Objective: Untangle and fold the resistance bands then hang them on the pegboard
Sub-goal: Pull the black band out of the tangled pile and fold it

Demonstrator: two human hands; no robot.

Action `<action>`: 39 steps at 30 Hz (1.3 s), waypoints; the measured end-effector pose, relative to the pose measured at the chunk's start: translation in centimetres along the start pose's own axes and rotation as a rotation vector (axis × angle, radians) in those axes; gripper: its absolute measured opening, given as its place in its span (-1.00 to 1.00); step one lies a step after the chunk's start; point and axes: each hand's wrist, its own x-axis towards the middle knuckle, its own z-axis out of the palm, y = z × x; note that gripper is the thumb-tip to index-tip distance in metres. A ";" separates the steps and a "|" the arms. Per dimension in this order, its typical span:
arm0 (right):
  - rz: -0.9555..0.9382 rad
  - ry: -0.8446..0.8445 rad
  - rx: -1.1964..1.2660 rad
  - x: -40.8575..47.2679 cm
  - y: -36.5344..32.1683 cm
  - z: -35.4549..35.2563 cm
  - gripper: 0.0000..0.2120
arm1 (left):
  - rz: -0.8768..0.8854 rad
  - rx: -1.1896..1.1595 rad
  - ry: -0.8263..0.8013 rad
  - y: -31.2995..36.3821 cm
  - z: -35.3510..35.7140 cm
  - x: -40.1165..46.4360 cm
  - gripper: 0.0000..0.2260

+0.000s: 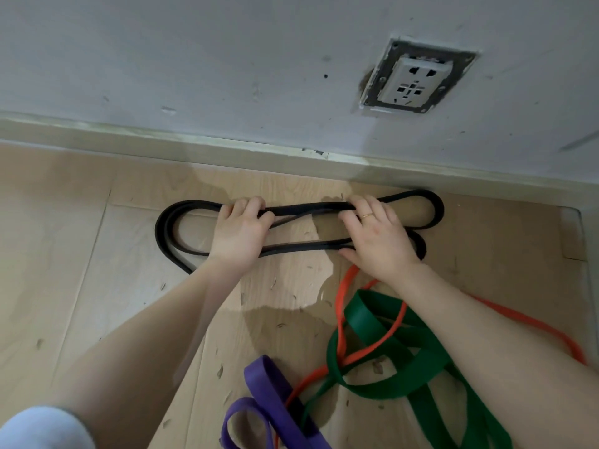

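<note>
No text, label, brand or number can be read on anything in view.

Your hands (241, 233) (377, 236) sit on the far band (168, 231) by the baseboard (194, 147) (wall socket (418, 76) above, rt), other bands (389, 358) tangled nearer you.

Purple band (259, 413) cut off below.
</note>
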 end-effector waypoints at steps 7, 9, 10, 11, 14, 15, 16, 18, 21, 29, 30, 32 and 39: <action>0.011 -0.190 -0.082 2.8 -0.8 0.3 -0.38 | 0.154 0.103 -0.066 -2.7 -0.1 -0.5 -0.80; -0.066 -0.188 -0.171 2.5 -1.0 0.6 -0.48 | 0.052 0.106 -0.048 -4.0 -0.3 -0.8 -0.79; -0.089 -0.193 -0.190 2.1 -1.1 0.8 -0.49 | 0.003 0.111 -0.029 -4.6 -0.3 -1.0 -0.79; -0.093 -0.198 -0.195 1.8 -1.3 0.9 -0.49 | -0.032 0.118 -0.021 -5.1 -0.5 -1.1 -0.79; -0.078 -0.187 -0.177 1.6 -1.7 1.0 -0.47 | -0.029 0.179 -0.089 -5.3 -1.0 -0.8 -0.82; -0.076 -0.179 -0.174 1.7 -1.8 0.8 -0.49 | -0.030 0.180 -0.086 -5.4 -1.2 -0.7 -0.84; -0.075 -0.177 -0.166 1.8 -1.9 0.6 -0.51 | -0.038 0.167 -0.064 -5.7 -1.3 -0.5 -0.86; -0.066 -0.166 -0.129 2.2 -2.3 0.5 -0.55 | -0.076 0.150 -0.040 -6.5 -1.7 -0.7 -0.86; 0.004 -0.153 -0.007 2.5 -3.1 0.9 -0.59 | -0.102 0.185 -0.161 -7.5 -1.5 -1.8 -0.79; 0.198 -0.089 0.274 2.5 -2.9 1.7 -0.74 | -0.116 -0.084 -0.227 -6.4 -0.9 -6.5 -0.20; 0.226 -0.082 0.314 2.6 -2.8 1.6 -0.74 | -0.089 -0.009 -0.279 -6.3 -0.5 -6.8 -0.12; 0.260 -0.076 0.337 2.6 -2.6 1.3 -0.73 | -0.062 0.067 -0.248 -6.6 0.2 -6.9 -0.12; 0.146 -0.114 0.072 1.7 -1.9 0.9 -0.73 | -0.042 0.115 -0.004 -9.0 -1.2 -3.5 -0.73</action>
